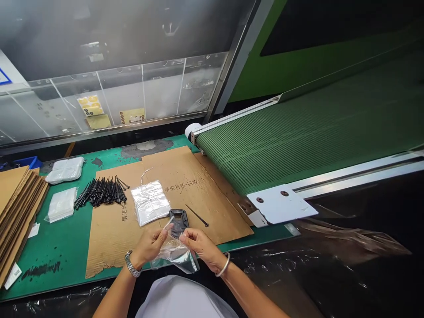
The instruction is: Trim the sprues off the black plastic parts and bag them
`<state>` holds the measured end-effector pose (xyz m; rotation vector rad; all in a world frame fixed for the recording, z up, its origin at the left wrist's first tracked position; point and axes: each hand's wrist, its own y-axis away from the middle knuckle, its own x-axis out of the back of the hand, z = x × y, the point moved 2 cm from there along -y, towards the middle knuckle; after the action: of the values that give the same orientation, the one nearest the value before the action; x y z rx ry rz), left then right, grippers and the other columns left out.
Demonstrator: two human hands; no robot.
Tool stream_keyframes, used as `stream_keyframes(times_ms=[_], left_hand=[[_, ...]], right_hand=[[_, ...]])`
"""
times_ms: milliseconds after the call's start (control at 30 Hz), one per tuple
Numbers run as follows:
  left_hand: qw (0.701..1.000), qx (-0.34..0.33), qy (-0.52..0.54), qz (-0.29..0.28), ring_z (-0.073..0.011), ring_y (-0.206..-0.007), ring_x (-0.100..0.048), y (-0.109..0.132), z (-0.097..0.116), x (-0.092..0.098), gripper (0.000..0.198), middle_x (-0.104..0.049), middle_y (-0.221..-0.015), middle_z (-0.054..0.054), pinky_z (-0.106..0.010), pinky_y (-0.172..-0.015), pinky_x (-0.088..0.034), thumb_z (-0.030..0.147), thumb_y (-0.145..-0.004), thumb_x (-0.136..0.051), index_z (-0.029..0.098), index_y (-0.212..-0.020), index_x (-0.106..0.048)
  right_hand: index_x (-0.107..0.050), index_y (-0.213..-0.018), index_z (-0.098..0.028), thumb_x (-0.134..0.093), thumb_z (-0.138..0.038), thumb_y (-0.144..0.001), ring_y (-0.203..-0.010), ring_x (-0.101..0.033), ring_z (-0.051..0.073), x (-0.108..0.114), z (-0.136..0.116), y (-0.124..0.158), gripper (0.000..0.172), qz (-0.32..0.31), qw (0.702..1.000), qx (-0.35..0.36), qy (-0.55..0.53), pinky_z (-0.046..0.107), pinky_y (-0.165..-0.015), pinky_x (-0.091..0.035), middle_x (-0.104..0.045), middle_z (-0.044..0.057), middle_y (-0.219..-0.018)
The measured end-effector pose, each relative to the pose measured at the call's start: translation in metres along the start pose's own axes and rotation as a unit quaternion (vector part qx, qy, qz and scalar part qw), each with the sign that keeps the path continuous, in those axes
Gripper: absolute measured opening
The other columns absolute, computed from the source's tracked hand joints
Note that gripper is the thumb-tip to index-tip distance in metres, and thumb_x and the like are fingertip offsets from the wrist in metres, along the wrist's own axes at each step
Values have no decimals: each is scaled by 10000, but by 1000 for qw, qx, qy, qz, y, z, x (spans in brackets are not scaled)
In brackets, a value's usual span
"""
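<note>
My left hand [149, 247] and my right hand [198, 249] pinch the mouth of a clear plastic bag [175, 255] in front of my body. A black plastic frame-shaped part [179, 221] stands at the bag's mouth, its lower end hidden behind my fingers and the film. On the cardboard sheet [212, 194] beyond my hands lie a flat silvery plastic bag [150, 202] and a single black cable tie [197, 215]. Left of them is a pile of black cable ties [101, 192].
The cardboard lies on a green work mat [66, 251], with a stack of cardboard sheets [16, 207] and white packets [64, 170] at left. A green conveyor belt [298, 141] runs at right. A transparent screen [115, 97] stands behind.
</note>
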<state>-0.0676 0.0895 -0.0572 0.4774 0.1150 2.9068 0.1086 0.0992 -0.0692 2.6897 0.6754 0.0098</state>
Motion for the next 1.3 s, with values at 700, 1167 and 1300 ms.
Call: stream_keyframes(times_ms=[700,1167,1300], left_hand=[[909,134,289,268,-80,-472,-405,19,-40,-48,365,-380,-546,73,-216,-500,-377,504,-664,-596,212,-700,-381],[944,65,-63,317,-226,-804,-615,19,-55,-20,263,-690,-839,-75,-330,-742,-453,172,-712,-447,208,-811,-688],[904,147,-125,382,-263,-790,-625,19,-71,-3,291,-694,-866,-132,-359,-696,-447,195,-757,-402,149,-887,-658]], right_hand=[[-251,-656,-228,-401,-566,-744,-420,-398,91,6,22,-26,381,128,990,46,27,212,-428,-345,-420,-54,-527],[-571,-672,-190,-497,-452,-757,-522,-473,136,-4,32,-35,285,115,962,146,198,247,-556,-350,-508,-12,-538],[-539,-802,-159,-472,-420,-741,-743,-551,241,30,64,-43,277,250,942,60,216,329,-667,-392,-555,85,-723]])
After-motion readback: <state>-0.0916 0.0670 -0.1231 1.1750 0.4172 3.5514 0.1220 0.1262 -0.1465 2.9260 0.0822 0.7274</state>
